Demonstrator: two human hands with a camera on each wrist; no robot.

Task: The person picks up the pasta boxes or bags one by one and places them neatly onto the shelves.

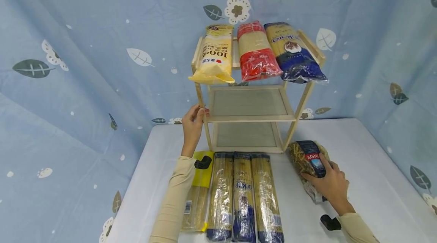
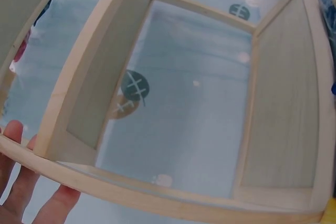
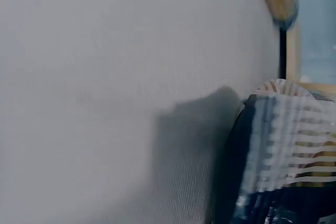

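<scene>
A three-tier wooden shelf rack (image 1: 250,119) with mesh panels stands at the back of the table. My left hand (image 1: 192,125) holds its left front post near the middle tier; in the left wrist view, fingers (image 2: 58,203) wrap the pale wooden post (image 2: 173,203). To the right of the rack, a pasta bag (image 1: 307,155) with a dark label reading "AGNE" lies on the table. My right hand (image 1: 329,186) grips it from above, thumb and fingers spread across it. In the right wrist view the striped end of the pasta bag (image 3: 294,145) shows, but the hand does not.
On the top tier lie a yellow pasta bag (image 1: 216,55), a red pasta bag (image 1: 257,53) and a blue pasta bag (image 1: 293,53). Several long spaghetti packs (image 1: 223,193) lie side by side before the rack on the white table (image 1: 293,212). A patterned blue curtain (image 1: 85,83) hangs behind.
</scene>
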